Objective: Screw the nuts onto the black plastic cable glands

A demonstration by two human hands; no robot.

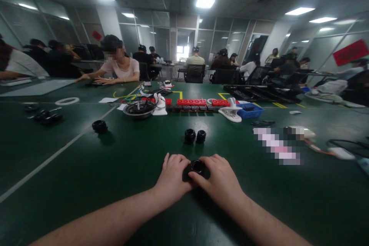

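Note:
Between my left hand [174, 173] and my right hand [217, 173], low over the green table, is a black round part [197, 166] with a shiny rim and a dark hollow centre. Fingers and thumbs of both hands close on it from either side, hiding much of its edge. Its exact kind is not clear. Just beyond my hands stand two similar black round parts, a larger one [190, 136] and a smaller one [201, 136], side by side. Another black round part [99, 126] sits farther left.
Across the table run red trays [191, 102], a dark bowl [138, 108], white clips [230, 110] and a blue bin [250, 110]. Black parts [47, 117] and a white tape ring [67, 101] lie left; cables [343, 153] lie right. A person [122, 67] works opposite.

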